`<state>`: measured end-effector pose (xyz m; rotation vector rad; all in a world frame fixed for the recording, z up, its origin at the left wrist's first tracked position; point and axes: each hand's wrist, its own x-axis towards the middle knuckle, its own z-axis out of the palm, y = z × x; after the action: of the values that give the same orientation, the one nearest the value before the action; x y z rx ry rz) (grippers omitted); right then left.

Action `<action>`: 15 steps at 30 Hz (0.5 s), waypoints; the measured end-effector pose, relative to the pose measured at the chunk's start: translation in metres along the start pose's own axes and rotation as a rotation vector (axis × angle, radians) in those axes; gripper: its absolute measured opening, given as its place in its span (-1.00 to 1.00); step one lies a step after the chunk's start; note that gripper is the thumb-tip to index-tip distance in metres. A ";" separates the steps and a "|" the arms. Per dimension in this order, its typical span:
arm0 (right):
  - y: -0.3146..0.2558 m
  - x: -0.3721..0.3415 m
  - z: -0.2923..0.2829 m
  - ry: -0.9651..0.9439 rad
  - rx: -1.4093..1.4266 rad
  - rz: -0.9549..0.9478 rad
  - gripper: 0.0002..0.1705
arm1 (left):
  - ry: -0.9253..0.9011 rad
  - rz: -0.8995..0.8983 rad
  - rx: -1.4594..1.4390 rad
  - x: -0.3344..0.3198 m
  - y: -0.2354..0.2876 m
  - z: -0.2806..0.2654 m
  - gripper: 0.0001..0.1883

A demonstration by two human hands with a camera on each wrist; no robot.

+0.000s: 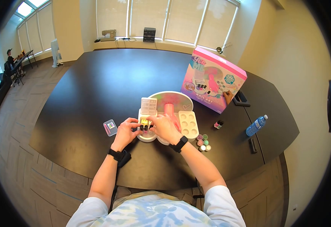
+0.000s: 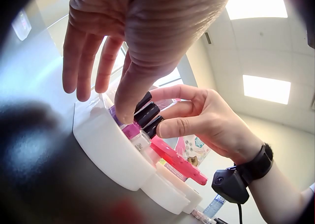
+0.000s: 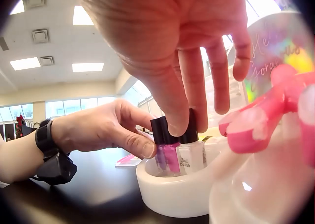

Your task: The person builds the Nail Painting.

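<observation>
Three small nail polish bottles with black caps, purple (image 3: 160, 157), magenta (image 3: 171, 157) and white (image 3: 191, 156), stand side by side in a round white holder (image 3: 172, 199). My right hand (image 1: 165, 128) pinches the white bottle's black cap between thumb and index finger, its other fingers extended. From the left, my left hand (image 1: 126, 133) holds the purple bottle, thumb at its near side. In the head view, a yellow item (image 1: 144, 122) lies behind the caps. A pink plastic hand (image 1: 169, 109) stands on the nail set's base beside the holder.
Right of the pink hand is a white tray (image 1: 188, 120) with round wells. Small jars (image 1: 200, 142), two small bottles (image 1: 218, 124), a water bottle (image 1: 257, 125) and a nail art box (image 1: 212, 81) stand farther right. A clear case (image 1: 110, 128) lies left.
</observation>
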<state>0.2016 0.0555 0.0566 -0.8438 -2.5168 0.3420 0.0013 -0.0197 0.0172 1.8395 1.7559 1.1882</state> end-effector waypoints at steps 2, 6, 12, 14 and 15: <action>-0.002 0.000 -0.001 -0.006 0.004 -0.002 -0.52 | -0.006 0.002 0.019 0.000 0.000 -0.001 -0.61; -0.001 0.000 0.001 -0.011 0.011 -0.007 -0.50 | -0.006 0.001 0.025 0.000 -0.001 0.000 -0.61; -0.001 0.000 0.002 -0.022 -0.007 0.001 -0.50 | -0.001 0.024 0.053 0.000 0.000 0.001 -0.60; -0.001 0.000 0.002 -0.019 -0.013 0.001 -0.50 | 0.005 0.018 0.054 0.000 0.000 0.001 -0.59; -0.002 0.000 0.002 -0.017 -0.020 -0.001 -0.49 | 0.004 0.019 0.054 0.000 -0.001 0.001 -0.59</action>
<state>0.1994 0.0542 0.0554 -0.8512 -2.5400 0.3257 0.0017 -0.0193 0.0161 1.8890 1.7932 1.1626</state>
